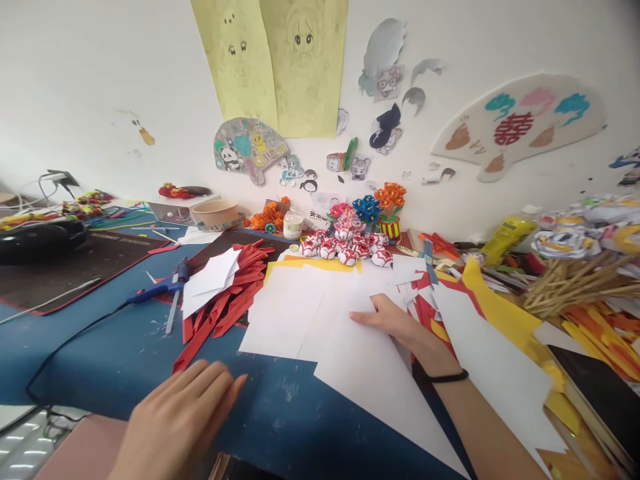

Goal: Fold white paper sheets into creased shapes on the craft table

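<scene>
Hands over white paper on blue craft table [300, 413].
Right hand [395, 327] flat on white sheets [320, 313], fingers together and extended, pinning the stack near table centre; black band [447, 377] on wrist. Left hand [185, 417] hovers open above table's near edge, fingers loosely together, holding nothing, blurred. Red strips [225, 300] lie just left of sheets, glue gun [160, 288] beyond them, paper flowers [345, 248] behind. Risk, as judged: loose overlapping sheets could slide under the palm and skew; large triangle piece [395, 393] overhangs toward the near edge and may slip off; glue gun cord could snag the left hand.
</scene>
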`<state>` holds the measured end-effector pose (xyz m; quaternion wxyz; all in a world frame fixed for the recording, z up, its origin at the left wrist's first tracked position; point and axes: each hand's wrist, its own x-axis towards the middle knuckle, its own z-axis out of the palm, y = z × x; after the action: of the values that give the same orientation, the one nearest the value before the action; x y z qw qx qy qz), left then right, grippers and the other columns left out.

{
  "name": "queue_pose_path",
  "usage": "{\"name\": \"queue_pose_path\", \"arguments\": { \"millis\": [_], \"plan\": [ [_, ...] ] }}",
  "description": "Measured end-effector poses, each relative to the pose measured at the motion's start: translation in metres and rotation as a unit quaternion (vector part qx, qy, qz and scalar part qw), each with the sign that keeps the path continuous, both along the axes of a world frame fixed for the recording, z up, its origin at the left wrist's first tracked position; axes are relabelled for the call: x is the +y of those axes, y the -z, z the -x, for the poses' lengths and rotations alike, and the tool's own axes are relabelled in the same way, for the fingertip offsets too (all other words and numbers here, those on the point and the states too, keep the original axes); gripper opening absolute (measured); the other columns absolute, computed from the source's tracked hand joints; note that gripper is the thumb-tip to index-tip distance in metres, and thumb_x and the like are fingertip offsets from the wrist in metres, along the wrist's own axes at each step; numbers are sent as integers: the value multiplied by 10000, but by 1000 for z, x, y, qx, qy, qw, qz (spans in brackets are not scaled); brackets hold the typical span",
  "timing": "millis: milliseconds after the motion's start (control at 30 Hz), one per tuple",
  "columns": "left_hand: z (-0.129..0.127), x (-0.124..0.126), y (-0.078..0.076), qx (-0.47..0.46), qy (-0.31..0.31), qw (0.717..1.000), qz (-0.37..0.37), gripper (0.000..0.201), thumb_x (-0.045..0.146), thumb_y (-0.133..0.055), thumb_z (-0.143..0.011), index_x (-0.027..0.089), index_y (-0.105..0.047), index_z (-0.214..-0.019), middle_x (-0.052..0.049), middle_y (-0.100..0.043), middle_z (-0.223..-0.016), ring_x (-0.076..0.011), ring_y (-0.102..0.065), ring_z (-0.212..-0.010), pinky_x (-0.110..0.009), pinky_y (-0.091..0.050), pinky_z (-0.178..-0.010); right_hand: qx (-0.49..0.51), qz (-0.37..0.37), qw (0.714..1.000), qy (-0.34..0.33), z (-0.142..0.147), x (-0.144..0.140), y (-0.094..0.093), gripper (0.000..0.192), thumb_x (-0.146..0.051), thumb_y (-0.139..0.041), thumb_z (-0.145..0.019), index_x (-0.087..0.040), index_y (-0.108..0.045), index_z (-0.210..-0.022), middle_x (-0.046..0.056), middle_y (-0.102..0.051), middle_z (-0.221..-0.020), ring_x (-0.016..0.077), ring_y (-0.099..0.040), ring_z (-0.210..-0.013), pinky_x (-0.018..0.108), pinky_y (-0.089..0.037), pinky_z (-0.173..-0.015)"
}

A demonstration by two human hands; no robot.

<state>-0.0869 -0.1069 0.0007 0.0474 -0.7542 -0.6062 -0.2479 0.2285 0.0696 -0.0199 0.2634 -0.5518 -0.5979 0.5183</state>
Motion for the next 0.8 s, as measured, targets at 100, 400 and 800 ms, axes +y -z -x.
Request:
{"name": "queue_pose_path", "arguments": {
  "millis": [100,400,800],
  "plan": [
    [-40,43,5,137,-12,990,-35,290,371,-420,-929,223,-669,-951,-65,-688,-1067,-265,-628,-905,-382,-486,-785,12,10,1000,-7,-1,-1,0,405,-442,-802,-621,-173,-532,-756,50,-628,-809,182,-579,-686,243,-419,-493],
    [-80,104,37,253,-80,963,51,343,290,-518,-915,85,-612,-1173,-196,-590,-1267,-334,-581,-1122,-410,-507,-819,-18,11,1000,1,-10,6,4,489,-486,-797,-611,-155,-562,-882,71,-631,-963,241,-591,-908,272,-483,-652],
    [-73,95,10,178,-29,982,46,237,238,-460,-928,168,-683,-894,-74,-707,-735,-244,-654,-685,-378,-442,-706,55,40,995,-74,-9,-10,-23,467,-421,-848,-542,-152,-622,-850,38,-648,-832,204,-603,-771,268,-494,-610]
  ]
}}
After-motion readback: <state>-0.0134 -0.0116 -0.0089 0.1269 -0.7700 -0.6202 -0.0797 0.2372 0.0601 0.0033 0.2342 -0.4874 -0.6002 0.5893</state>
